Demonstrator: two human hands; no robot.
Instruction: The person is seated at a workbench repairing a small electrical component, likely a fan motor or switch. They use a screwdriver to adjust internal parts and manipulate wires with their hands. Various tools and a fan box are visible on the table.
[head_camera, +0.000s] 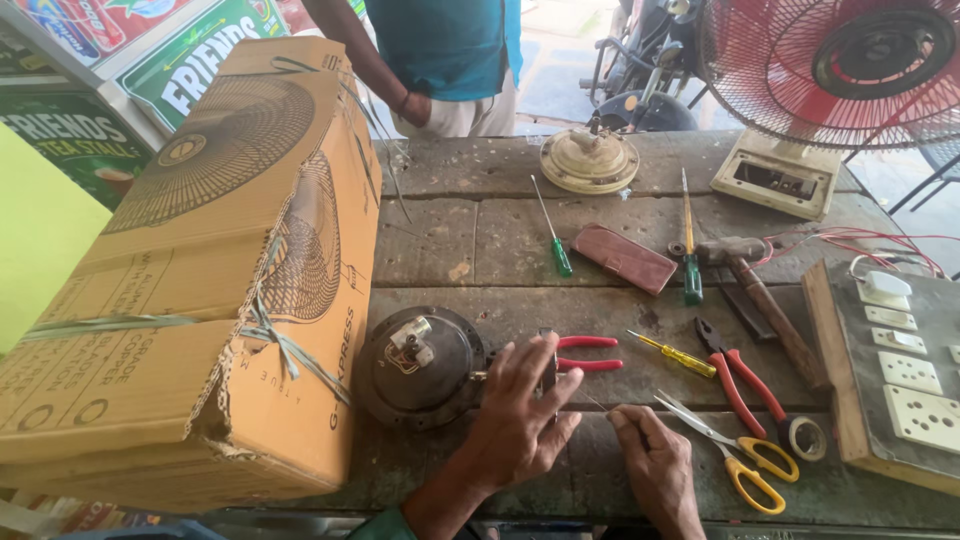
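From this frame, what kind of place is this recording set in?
Probably a small roadside fan-repair stall: a worn workbench strewn with hand tools, a dark fan motor by the left hand, and a red table fan awaiting work.

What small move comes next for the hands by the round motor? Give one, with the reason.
Probably bring the right hand with its thin wire up to the red-handled pliers under the left hand: the wire end points at them, beside the dark motor.
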